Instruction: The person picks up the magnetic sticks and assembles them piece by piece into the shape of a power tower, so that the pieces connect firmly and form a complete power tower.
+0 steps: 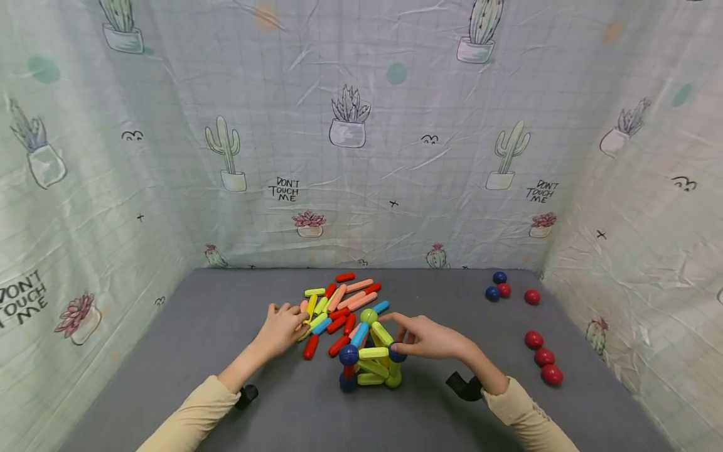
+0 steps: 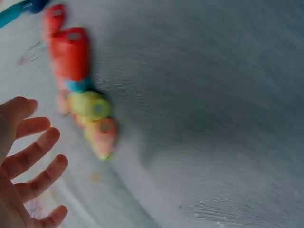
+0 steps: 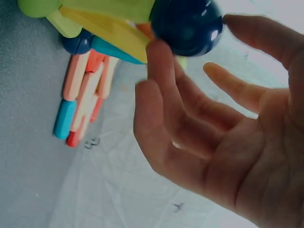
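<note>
A frame built of magnetic rods and balls stands at the middle front of the table, with a yellow-green rod (image 1: 373, 353) across its upper front. My right hand (image 1: 432, 339) holds the frame's upper right blue ball (image 3: 187, 26), with fingertips on two sides of it. A green ball (image 1: 369, 316) tops the frame. My left hand (image 1: 282, 329) hovers at the left edge of a pile of loose rods, near a yellow rod (image 1: 312, 306). In the left wrist view its fingers (image 2: 40, 183) are spread and loosely bent, with nothing between them.
Loose red, pink, blue and green rods, such as a red rod (image 1: 311, 346), lie behind and left of the frame. Red balls (image 1: 545, 357) and blue balls (image 1: 492, 293) sit at the table's right. A cactus-print cloth (image 1: 390, 238) hangs around the table.
</note>
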